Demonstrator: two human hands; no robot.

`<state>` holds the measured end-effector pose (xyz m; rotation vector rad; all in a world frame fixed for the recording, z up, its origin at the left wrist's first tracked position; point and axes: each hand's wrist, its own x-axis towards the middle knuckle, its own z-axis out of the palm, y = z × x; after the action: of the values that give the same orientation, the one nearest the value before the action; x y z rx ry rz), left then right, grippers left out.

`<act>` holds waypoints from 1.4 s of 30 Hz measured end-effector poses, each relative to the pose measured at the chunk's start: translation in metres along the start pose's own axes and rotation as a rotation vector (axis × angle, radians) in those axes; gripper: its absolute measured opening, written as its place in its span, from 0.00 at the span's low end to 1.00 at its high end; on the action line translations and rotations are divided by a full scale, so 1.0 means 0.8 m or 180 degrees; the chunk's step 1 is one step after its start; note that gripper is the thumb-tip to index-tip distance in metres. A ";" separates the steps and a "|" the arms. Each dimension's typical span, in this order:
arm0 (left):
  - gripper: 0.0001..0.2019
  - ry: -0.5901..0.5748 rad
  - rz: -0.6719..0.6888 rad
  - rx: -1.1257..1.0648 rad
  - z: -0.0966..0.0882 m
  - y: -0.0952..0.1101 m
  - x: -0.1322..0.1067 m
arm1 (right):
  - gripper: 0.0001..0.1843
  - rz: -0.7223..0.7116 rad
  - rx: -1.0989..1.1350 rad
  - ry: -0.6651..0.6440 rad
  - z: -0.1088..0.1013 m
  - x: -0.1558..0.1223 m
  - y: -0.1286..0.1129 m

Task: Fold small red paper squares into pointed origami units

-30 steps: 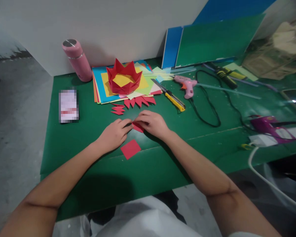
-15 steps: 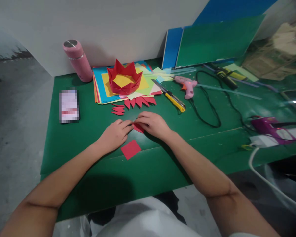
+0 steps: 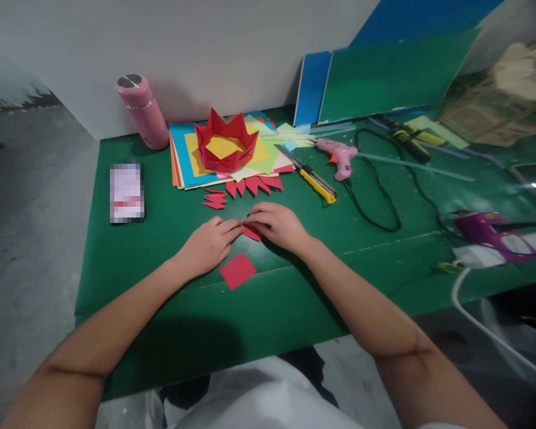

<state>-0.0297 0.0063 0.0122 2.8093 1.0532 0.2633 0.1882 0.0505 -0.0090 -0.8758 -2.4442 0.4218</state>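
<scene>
Between my hands is a small piece of red paper (image 3: 252, 232), partly folded and mostly covered by my fingers. My left hand (image 3: 208, 243) grips its left end with the fingertips. From the other side my right hand (image 3: 280, 226) bends over it, thumb and fingers closed on the paper. A flat red paper square (image 3: 238, 271) lies on the table just in front of my left hand. Beyond my hands are several folded red paper pieces (image 3: 215, 199). Behind them a red folded-paper ring with points (image 3: 227, 159) rests on a stack of coloured paper (image 3: 181, 156).
A pink flask (image 3: 143, 113) and a blurred-out flat object (image 3: 127, 192) stand at the left of the green table (image 3: 170, 333). To the right lie a yellow utility knife (image 3: 317, 185), a pink glue gun (image 3: 339, 156) with a looping black cord, and a purple box (image 3: 482, 232).
The whole view has shifted very slightly. Both hands keep their hold on the red paper, with no clear movement otherwise.
</scene>
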 end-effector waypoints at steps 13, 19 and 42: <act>0.18 -0.0010 0.0125 0.0197 -0.002 0.003 0.002 | 0.10 0.0319 0.0445 0.0214 -0.003 0.000 -0.001; 0.18 0.0025 0.0064 0.0163 -0.002 0.004 0.002 | 0.11 0.0257 0.0322 0.0160 -0.002 -0.001 0.001; 0.21 -0.0033 -0.0022 0.0222 0.002 0.005 0.002 | 0.07 0.0255 0.0362 0.0136 0.000 0.000 -0.001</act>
<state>-0.0258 0.0047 0.0118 2.8644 1.0903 0.2150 0.1877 0.0498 -0.0084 -0.9267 -2.3274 0.5594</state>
